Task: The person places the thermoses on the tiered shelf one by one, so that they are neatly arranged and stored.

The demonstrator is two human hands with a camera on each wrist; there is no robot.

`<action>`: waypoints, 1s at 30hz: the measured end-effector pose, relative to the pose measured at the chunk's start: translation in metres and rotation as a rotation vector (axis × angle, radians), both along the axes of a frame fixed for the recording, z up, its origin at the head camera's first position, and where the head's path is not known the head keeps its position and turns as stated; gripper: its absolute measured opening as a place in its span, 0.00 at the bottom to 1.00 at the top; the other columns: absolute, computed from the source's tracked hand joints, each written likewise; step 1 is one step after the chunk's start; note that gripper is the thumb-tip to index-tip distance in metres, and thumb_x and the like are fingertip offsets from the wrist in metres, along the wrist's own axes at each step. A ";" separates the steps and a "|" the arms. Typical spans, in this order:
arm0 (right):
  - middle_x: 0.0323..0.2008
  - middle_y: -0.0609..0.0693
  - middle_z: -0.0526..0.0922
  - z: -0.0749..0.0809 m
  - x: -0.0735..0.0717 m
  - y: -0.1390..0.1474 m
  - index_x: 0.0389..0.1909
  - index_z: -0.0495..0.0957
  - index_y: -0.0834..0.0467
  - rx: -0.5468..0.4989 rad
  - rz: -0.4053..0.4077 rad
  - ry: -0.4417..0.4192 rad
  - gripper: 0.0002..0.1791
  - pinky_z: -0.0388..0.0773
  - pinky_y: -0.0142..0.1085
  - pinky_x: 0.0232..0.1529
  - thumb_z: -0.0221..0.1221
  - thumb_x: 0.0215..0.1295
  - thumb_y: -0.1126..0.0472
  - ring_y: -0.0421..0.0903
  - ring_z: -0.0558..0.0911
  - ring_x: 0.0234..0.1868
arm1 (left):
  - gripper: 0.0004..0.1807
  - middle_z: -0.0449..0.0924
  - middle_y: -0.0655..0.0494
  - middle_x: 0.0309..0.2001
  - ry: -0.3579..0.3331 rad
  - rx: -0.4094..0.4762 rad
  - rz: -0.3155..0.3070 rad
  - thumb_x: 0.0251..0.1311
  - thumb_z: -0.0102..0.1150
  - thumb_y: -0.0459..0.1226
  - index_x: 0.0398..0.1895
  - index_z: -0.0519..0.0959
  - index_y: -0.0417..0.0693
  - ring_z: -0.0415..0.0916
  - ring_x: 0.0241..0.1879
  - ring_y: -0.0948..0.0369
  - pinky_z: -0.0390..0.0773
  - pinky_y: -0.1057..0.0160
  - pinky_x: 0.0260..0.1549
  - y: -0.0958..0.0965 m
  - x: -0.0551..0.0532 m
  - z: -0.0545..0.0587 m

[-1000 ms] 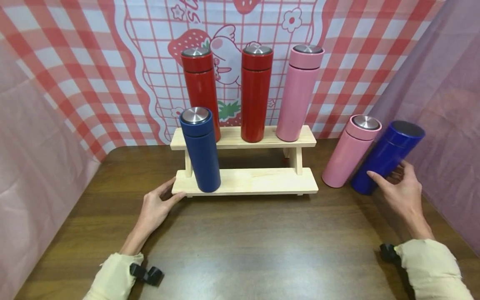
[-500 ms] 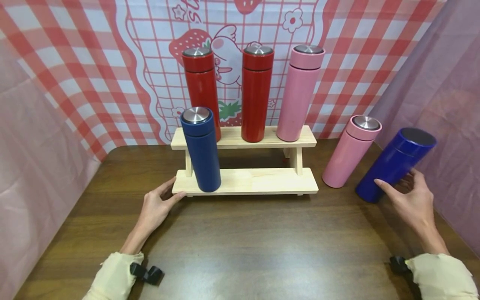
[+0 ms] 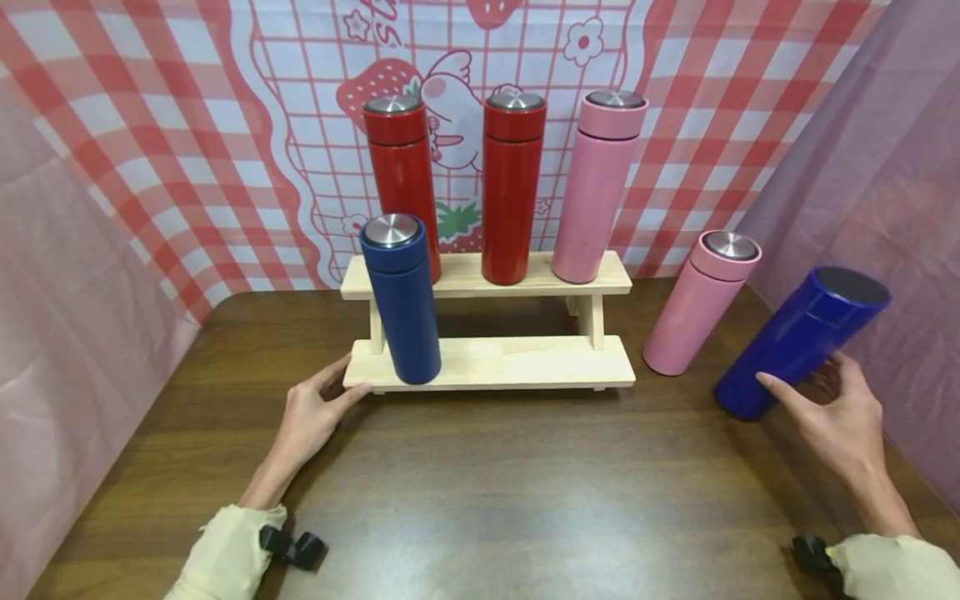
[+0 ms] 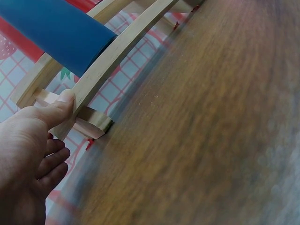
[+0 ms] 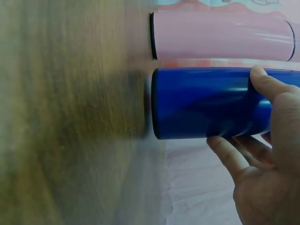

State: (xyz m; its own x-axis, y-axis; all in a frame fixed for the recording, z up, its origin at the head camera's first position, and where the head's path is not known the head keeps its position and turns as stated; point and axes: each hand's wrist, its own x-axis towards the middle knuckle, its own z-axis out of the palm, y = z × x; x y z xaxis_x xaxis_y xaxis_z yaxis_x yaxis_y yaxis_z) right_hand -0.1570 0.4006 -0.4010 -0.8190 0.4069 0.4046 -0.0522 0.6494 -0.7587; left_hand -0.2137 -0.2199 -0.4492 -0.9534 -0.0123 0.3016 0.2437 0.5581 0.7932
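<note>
My right hand (image 3: 840, 417) grips a glossy blue thermos bottle (image 3: 795, 346) at the right side of the table, thumb on one side and fingers on the other. In the right wrist view the base of this blue bottle (image 5: 206, 103) is close to the wood; I cannot tell whether it touches. A pink thermos (image 3: 697, 308) stands just left of it, apart. My left hand (image 3: 318, 412) pinches the left end of the lower shelf of a two-tier wooden stand (image 3: 525, 362), thumb on top in the left wrist view. A matte dark blue thermos (image 3: 407, 312) stands on that shelf near the hand.
On the upper shelf stand two red thermoses, the left one (image 3: 401, 179) partly behind the dark blue bottle, the other red thermos (image 3: 513, 192) mid-shelf. A pink thermos (image 3: 600, 192) is at the shelf's right end. Checked cloth (image 3: 187, 150) hangs behind the brown table (image 3: 525, 500).
My right hand has moved right and toward me with the blue thermos, widening its gap from the pink one. My left hand and the stand have stayed put.
</note>
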 end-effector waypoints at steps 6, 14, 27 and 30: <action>0.48 0.29 0.76 0.001 0.011 -0.008 0.72 0.71 0.50 0.006 -0.013 0.023 0.41 0.68 0.14 0.47 0.76 0.58 0.62 0.22 0.73 0.46 | 0.36 0.82 0.38 0.58 0.000 0.004 0.001 0.63 0.74 0.43 0.69 0.74 0.34 0.83 0.55 0.47 0.84 0.60 0.49 0.000 0.000 0.000; 0.43 0.26 0.77 0.005 0.021 -0.023 0.67 0.75 0.51 0.004 -0.010 0.088 0.40 0.69 0.15 0.46 0.78 0.52 0.69 0.24 0.76 0.45 | 0.36 0.82 0.38 0.59 -0.005 -0.002 -0.004 0.64 0.74 0.44 0.70 0.74 0.35 0.83 0.55 0.48 0.83 0.59 0.50 0.000 0.000 0.000; 0.42 0.28 0.81 0.014 0.023 -0.054 0.64 0.77 0.55 -0.009 0.074 0.139 0.41 0.76 0.15 0.40 0.77 0.46 0.77 0.27 0.80 0.45 | 0.36 0.82 0.38 0.58 -0.002 0.001 -0.001 0.64 0.73 0.44 0.70 0.74 0.34 0.82 0.55 0.47 0.82 0.51 0.52 0.000 0.001 0.002; 0.42 0.32 0.82 0.018 0.021 -0.063 0.64 0.77 0.57 -0.031 0.130 0.163 0.41 0.79 0.18 0.38 0.76 0.46 0.80 0.30 0.81 0.45 | 0.36 0.83 0.38 0.57 -0.002 -0.001 0.001 0.64 0.73 0.44 0.70 0.74 0.34 0.83 0.55 0.48 0.82 0.52 0.52 0.000 0.001 0.001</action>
